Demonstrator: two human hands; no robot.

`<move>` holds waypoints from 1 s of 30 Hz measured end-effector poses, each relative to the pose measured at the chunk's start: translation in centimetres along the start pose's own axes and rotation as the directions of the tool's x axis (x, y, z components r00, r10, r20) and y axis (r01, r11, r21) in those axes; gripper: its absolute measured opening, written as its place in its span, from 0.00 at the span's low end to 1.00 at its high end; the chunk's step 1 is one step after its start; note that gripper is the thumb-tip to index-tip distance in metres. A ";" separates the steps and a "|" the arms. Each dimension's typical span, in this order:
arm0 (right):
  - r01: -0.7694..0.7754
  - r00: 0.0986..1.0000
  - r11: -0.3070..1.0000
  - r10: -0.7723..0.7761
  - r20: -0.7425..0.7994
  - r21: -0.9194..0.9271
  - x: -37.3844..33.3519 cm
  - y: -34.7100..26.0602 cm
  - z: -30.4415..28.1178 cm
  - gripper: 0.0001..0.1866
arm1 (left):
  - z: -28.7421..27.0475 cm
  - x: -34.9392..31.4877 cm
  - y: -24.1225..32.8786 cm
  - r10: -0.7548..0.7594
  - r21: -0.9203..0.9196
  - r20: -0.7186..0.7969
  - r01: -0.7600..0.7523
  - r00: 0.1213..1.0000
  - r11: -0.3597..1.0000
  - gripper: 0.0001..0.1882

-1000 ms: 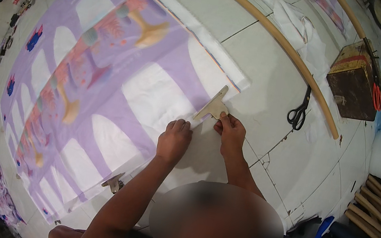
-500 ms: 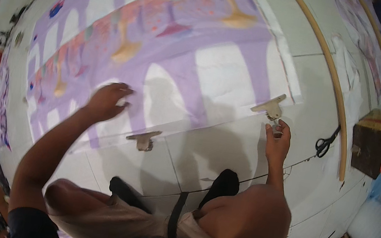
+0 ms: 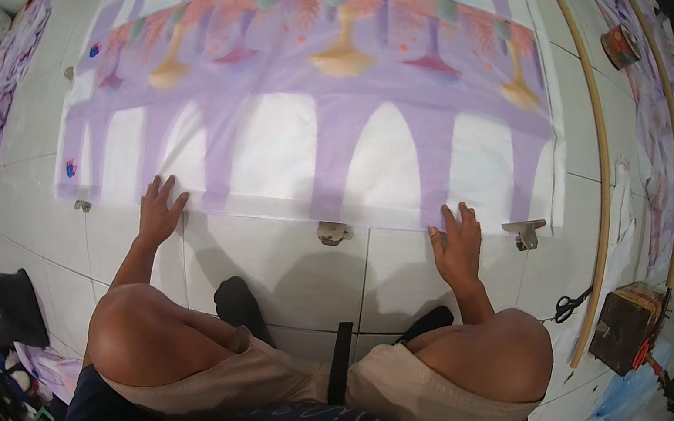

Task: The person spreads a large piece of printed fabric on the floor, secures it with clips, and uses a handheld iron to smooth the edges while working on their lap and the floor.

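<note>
Across the floor in front of me spreads a large printed sheet (image 3: 343,115), white and lilac with scalloped drips and a band of coral and gold shapes. My left hand (image 3: 160,211) rests with parted fingers on its near edge, left of the middle. Further right, my right hand (image 3: 457,245) lies with fingers spread on the same edge. Between the hands, a metal bulldog clip (image 3: 333,234) grips this border. Another metal clip (image 3: 524,232) sits right of my right hand, near the corner. A smaller clip (image 3: 82,206) is at the left corner.
A long wooden pole (image 3: 598,146) lies along the sheet's right side. Black scissors (image 3: 571,306) and a worn dark box (image 3: 626,328) are beside it. Bunched printed fabric (image 3: 5,92) lies at the left, a black bag (image 3: 16,308) lower left, and a tin (image 3: 620,47) at upper right.
My right hand has left the right clip and moved left onto the sheet's edge. My left hand has come down from above the sheet to its near edge. The view has shifted.
</note>
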State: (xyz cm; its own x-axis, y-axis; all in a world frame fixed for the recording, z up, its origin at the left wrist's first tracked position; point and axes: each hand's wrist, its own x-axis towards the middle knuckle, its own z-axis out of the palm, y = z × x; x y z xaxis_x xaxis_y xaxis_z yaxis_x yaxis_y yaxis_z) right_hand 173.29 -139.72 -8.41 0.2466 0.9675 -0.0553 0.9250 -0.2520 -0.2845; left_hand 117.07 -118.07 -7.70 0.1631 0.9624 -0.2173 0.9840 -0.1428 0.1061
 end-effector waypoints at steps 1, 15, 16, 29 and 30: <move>-0.005 1.000 1.000 0.005 0.006 -0.011 0.2 -0.6 0.0 0.26 | 0.2 0.1 0.0 0.008 0.011 -0.033 -0.007 0.999 1.000 0.32; -0.068 0.856 0.997 0.072 0.513 -0.026 3.3 0.1 -10.8 0.24 | -5.7 2.3 3.2 0.461 -0.139 -0.001 -0.457 0.887 0.879 0.31; -0.064 0.781 0.995 0.094 0.617 -0.071 3.2 -0.5 -12.4 0.24 | -5.8 2.7 4.4 0.537 -0.150 0.040 -0.526 0.843 0.837 0.32; -0.868 0.483 0.334 0.401 0.778 0.367 -0.3 -17.4 -0.4 0.38 | 1.5 2.1 15.0 0.817 -0.301 -0.008 -0.781 0.576 0.547 0.27; -0.878 0.476 0.184 0.436 0.764 0.442 -0.8 -19.0 0.9 0.34 | 1.9 2.2 15.0 0.823 -0.310 -0.020 -0.786 0.568 0.535 0.28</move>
State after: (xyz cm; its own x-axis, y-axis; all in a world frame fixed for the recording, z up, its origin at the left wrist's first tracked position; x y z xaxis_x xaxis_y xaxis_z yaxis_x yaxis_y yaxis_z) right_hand 155.28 -135.67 -3.81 0.2993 0.3653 -0.8815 -0.1739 -0.8875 -0.4268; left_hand 132.33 -118.55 -8.39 0.9010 0.4334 -0.0167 0.3759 -0.7611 0.5285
